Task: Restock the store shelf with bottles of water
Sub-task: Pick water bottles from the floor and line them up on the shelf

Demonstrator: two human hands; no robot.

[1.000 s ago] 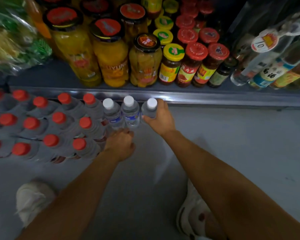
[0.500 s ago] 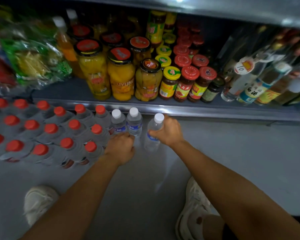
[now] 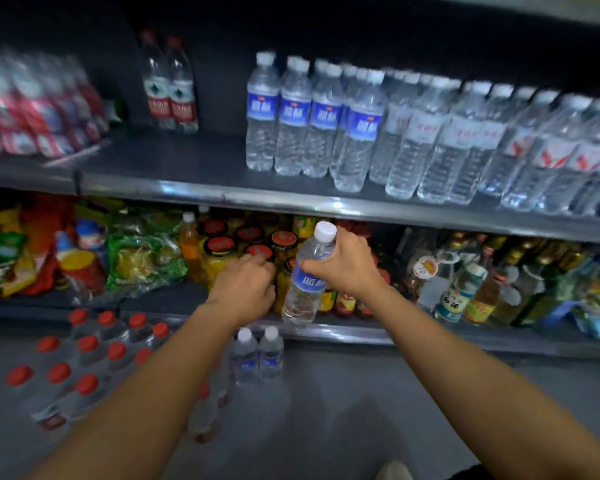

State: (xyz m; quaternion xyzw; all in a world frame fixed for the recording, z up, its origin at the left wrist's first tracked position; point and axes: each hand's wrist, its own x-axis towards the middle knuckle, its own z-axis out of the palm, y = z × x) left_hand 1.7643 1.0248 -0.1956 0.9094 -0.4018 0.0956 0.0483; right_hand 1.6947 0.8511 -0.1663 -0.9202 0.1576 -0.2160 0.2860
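Below the upper metal shelf edge (image 3: 291, 199) | right hand (image 3: 343, 268) wraps clear blue-label water bottle (image 3: 303, 289) | left hand (image 3: 243, 289) loosely curled, empty | lift upright, slot left of matching blue-label bottle row (image 3: 312, 123)

Both forearms bare, extended fwd from lower frame edge, converging toward centre.

Right hand (image 3: 343, 263): raised, back of hand toward camera, wrist approx. straight. Fingers curled, thumb opposed, closed around upper body of water bottle (image 3: 307, 277), just below the cap. Bottle hangs below the grip, tilted slightly, base free in air.

Left hand (image 3: 245, 287): lower than right and just beside it, palm down. Fingers flexed in a loose curl, knuckles up; nothing visible in grip. Fingertips point fwd. Wrist in line w/ forearm.

Hands close together, not touching.
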